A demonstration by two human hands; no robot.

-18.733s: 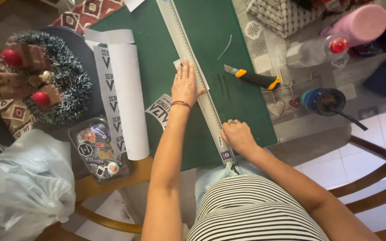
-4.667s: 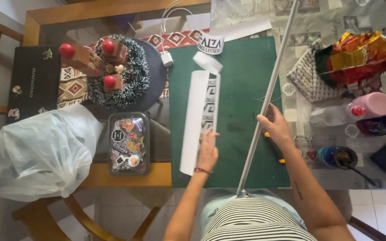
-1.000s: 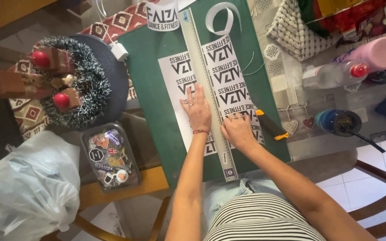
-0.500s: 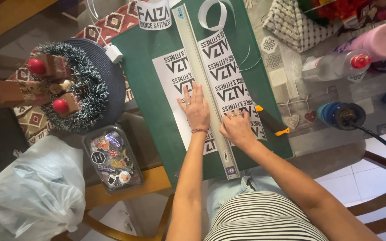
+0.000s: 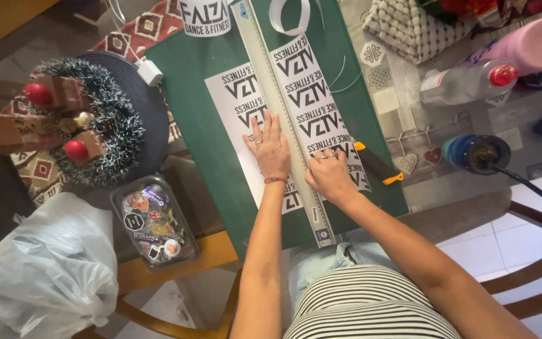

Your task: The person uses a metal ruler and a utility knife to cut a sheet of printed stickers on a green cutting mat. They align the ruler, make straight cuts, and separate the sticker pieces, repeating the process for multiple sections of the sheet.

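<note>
Pressing flat with spread fingers, the left hand pins the printed sheet beside the metal ruler, steadied by the curled right hand; aligning seems underway, and the utility knife, just right of it, would likely be needed.

Long metal ruler flat across white printed sheet, on green mat
</note>
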